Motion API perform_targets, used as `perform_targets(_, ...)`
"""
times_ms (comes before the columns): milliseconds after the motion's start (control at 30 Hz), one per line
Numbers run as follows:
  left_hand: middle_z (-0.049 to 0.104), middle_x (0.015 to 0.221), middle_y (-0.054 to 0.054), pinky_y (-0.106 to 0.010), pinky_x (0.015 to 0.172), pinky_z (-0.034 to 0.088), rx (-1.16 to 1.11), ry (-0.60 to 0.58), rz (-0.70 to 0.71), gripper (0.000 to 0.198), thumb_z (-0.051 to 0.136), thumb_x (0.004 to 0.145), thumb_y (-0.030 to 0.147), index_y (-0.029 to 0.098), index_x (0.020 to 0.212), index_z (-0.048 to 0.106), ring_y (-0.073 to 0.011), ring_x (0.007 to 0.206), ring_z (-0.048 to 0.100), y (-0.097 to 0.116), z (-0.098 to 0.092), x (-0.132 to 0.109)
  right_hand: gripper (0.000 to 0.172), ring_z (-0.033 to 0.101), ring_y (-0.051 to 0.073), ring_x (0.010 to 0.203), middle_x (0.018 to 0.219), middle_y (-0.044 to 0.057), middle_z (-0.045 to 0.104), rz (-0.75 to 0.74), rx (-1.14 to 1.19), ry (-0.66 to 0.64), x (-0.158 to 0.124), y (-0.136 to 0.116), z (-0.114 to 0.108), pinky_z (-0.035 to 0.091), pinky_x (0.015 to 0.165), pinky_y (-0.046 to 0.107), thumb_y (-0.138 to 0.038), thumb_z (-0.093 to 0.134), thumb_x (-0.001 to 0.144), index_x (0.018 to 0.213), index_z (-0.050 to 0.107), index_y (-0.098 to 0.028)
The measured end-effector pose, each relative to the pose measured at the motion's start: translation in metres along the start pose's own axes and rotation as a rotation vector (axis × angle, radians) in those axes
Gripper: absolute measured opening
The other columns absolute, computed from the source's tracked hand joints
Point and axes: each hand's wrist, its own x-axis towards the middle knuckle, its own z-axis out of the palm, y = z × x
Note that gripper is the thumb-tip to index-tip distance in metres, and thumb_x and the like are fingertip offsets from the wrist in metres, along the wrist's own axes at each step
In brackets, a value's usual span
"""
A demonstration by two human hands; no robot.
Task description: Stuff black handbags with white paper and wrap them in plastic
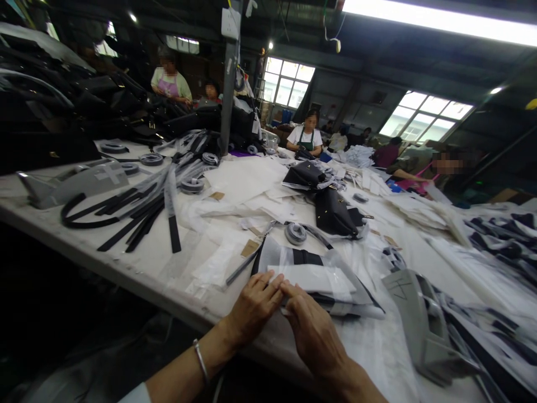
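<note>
My left hand [253, 305] and my right hand [312, 330] meet at the near edge of a folded white sheet in clear plastic [319, 278]. The fingertips of both hands press together on that edge, as in a pinch. The sheet lies on a dark strap piece wrapped in plastic [306, 257] on the white table [138, 252]. A thin metal bangle [200, 361] is on my left wrist.
A grey tape dispenser [423, 324] stands to the right, another [75, 182] at far left. Black straps [138, 215] and tape rolls [296, 233] lie about. Black handbags [333, 212] sit mid-table. Other people [308, 137] work at the far side.
</note>
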Motion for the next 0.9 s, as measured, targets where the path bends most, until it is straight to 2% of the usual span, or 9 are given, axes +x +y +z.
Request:
perform_targets(100, 0.065, 0.130, -0.011, -0.043, 0.102, 0.048, -0.138, -0.029, -0.094, 0.035, 0.047, 0.094, 0.011, 0.014, 0.127, 0.058, -0.0252, 0.123, 0.058, 0.001, -0.006, 0.001, 0.038, 0.067, 0.024, 0.111, 0.118, 0.014, 0.070, 0.026, 0.004, -0.004, 0.001, 0.009, 0.006, 0.058, 0.095, 0.037, -0.007, 0.042, 0.097, 0.133, 0.048, -0.015)
perform_targets(200, 0.062, 0.135, -0.010, -0.047, 0.111, 0.042, -0.316, -0.123, -0.208, 0.051, 0.050, 0.083, 0.009, 0.015, 0.134, 0.054, -0.0225, 0.128, 0.055, 0.000, -0.018, 0.004, 0.041, 0.070, 0.022, 0.105, 0.114, 0.012, 0.071, 0.037, 0.030, -0.028, -0.004, 0.015, 0.008, 0.060, 0.091, 0.033, -0.007, 0.042, 0.097, 0.135, 0.049, -0.019)
perform_targets(300, 0.065, 0.131, -0.005, -0.046, 0.114, 0.039, -0.463, -0.186, -0.316, 0.045, 0.046, 0.088, 0.011, 0.021, 0.130, 0.060, -0.0197, 0.127, 0.057, -0.003, -0.024, 0.008, 0.040, 0.069, 0.022, 0.109, 0.117, 0.010, 0.071, 0.032, 0.033, -0.029, -0.010, 0.016, 0.009, 0.058, 0.094, 0.034, -0.007, 0.045, 0.097, 0.133, 0.052, -0.020)
perform_targets(400, 0.072, 0.119, -0.002, -0.050, 0.114, 0.038, -0.577, -0.139, -0.494, 0.031, 0.043, 0.098, 0.018, 0.025, 0.113, 0.069, -0.0202, 0.121, 0.062, 0.000, -0.020, 0.013, 0.036, 0.068, 0.023, 0.111, 0.118, 0.010, 0.071, 0.022, 0.022, -0.009, -0.011, 0.017, 0.009, 0.057, 0.096, 0.036, -0.007, 0.046, 0.097, 0.129, 0.054, -0.021)
perform_targets(467, 0.074, 0.114, -0.002, -0.056, 0.116, 0.033, -0.608, -0.074, -0.601, 0.023, 0.051, 0.097, 0.022, 0.027, 0.105, 0.072, -0.0224, 0.118, 0.064, 0.005, -0.014, 0.015, 0.034, 0.068, 0.023, 0.110, 0.116, 0.010, 0.072, 0.016, 0.027, -0.022, -0.009, 0.018, 0.008, 0.058, 0.094, 0.035, -0.007, 0.046, 0.097, 0.126, 0.056, -0.021)
perform_targets(533, 0.075, 0.110, -0.001, -0.060, 0.117, 0.028, -0.616, -0.027, -0.650, 0.015, 0.060, 0.094, 0.022, 0.028, 0.099, 0.072, -0.0237, 0.116, 0.065, 0.010, -0.009, 0.016, 0.031, 0.069, 0.022, 0.108, 0.113, 0.010, 0.073, 0.003, 0.032, -0.034, -0.007, 0.019, 0.003, 0.058, 0.093, 0.034, -0.007, 0.046, 0.098, 0.123, 0.057, -0.021)
perform_targets(667, 0.075, 0.109, -0.001, -0.058, 0.118, 0.025, -0.541, -0.005, -0.595, 0.009, 0.072, 0.087, 0.021, 0.026, 0.095, 0.071, -0.0234, 0.116, 0.065, 0.013, -0.010, 0.014, 0.024, 0.070, 0.021, 0.101, 0.104, 0.009, 0.074, -0.062, 0.026, -0.036, -0.007, 0.016, -0.009, 0.058, 0.089, 0.033, -0.007, 0.048, 0.096, 0.111, 0.060, -0.021)
perform_targets(767, 0.075, 0.107, 0.001, -0.055, 0.119, 0.024, -0.463, -0.002, -0.495, 0.011, 0.073, 0.086, 0.018, 0.026, 0.093, 0.070, -0.0213, 0.115, 0.065, 0.011, -0.012, 0.015, 0.027, 0.071, 0.019, 0.085, 0.089, 0.006, 0.073, -0.148, 0.066, -0.099, -0.010, 0.008, -0.015, 0.057, 0.085, 0.032, -0.003, 0.040, 0.096, 0.103, 0.058, -0.021)
perform_targets(900, 0.075, 0.103, 0.002, -0.055, 0.121, 0.018, -0.388, 0.039, -0.375, 0.008, 0.069, 0.089, 0.018, 0.025, 0.091, 0.068, -0.0203, 0.112, 0.065, 0.010, -0.010, 0.015, 0.030, 0.061, 0.017, 0.066, 0.074, 0.003, 0.066, -0.199, 0.071, -0.167, -0.007, 0.000, -0.020, 0.052, 0.077, 0.032, -0.003, 0.032, 0.096, 0.092, 0.056, -0.021)
